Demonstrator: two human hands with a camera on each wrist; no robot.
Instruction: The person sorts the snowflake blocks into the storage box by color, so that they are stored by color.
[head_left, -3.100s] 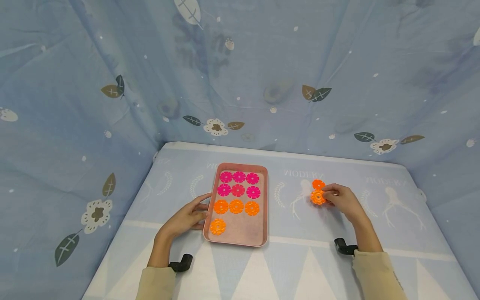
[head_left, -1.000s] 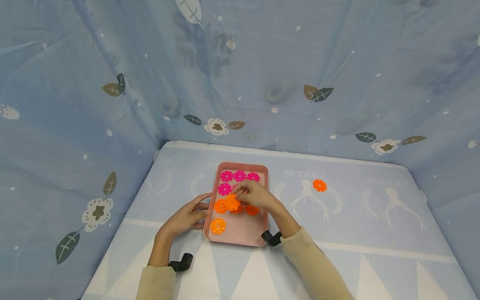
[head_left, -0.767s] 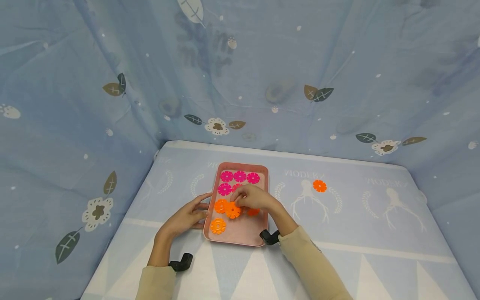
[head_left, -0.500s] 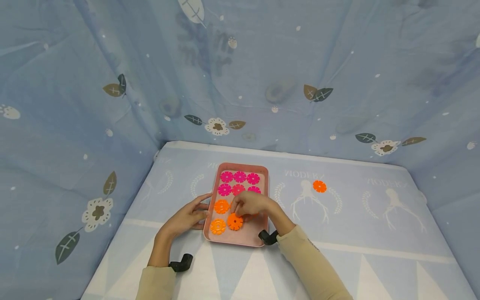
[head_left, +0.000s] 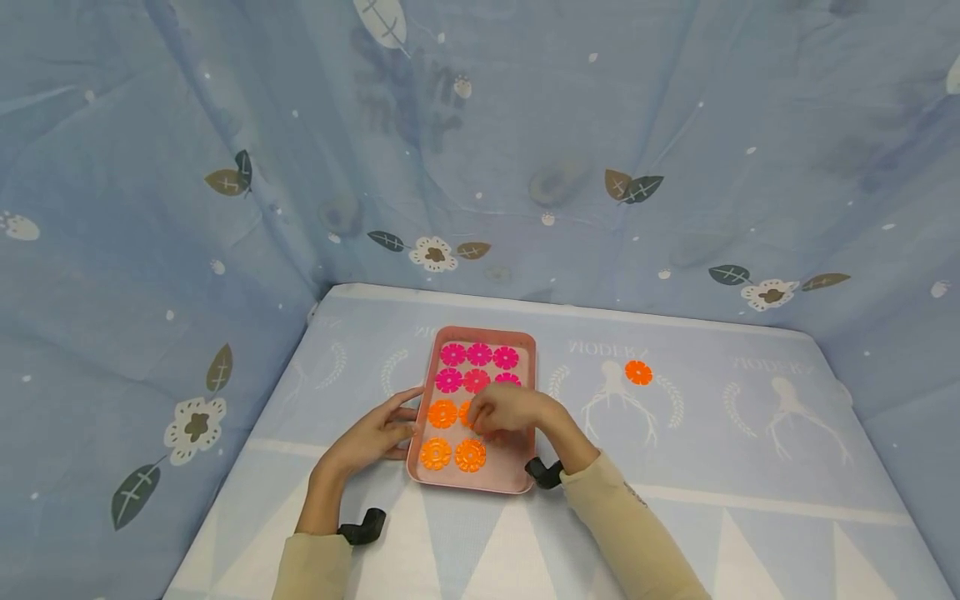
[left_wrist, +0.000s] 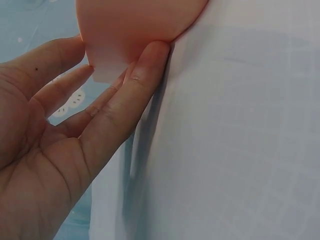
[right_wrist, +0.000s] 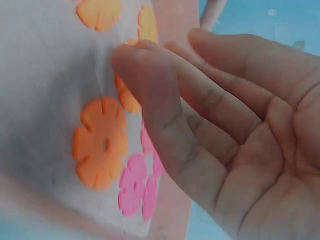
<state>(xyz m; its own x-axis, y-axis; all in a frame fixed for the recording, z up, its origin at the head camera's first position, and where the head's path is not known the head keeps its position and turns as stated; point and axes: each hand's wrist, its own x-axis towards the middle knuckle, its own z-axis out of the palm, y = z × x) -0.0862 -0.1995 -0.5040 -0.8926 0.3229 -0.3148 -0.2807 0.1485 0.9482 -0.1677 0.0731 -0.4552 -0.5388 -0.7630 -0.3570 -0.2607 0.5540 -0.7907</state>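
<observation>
A pink tray (head_left: pixel 502 473) holds rows of flower-shaped plastic discs, magenta ones at the back and orange ones nearer. My left hand (head_left: pixel 375 429) touches the tray's left side; in the left wrist view, the thumb and fingertips lie along the tray's wall (left_wrist: pixel 130 25). Over the right half of the tray is my right hand (head_left: pixel 513 408), its bent fingers holding nothing. Just in front of its fingertips an orange disc (head_left: pixel 470 455) lies flat in the nearest row, beside another orange disc (head_left: pixel 436 454). The right hand hides part of the third row, where an orange disc (right_wrist: pixel 102 145) shows in the right wrist view.
One more orange disc (head_left: pixel 639 372) lies on the patterned tablecloth (head_left: pixel 675 450), right of the tray. Blue printed curtains (head_left: pixel 480 167) rise behind the table and at its sides. A black camera mount (head_left: pixel 543 473) sits at the right wrist, another (head_left: pixel 363 527) at the left.
My right hand carried an orange disc leftward from the tablecloth into the tray, set it in the nearest row and let it go. The left hand has stayed at the tray's side.
</observation>
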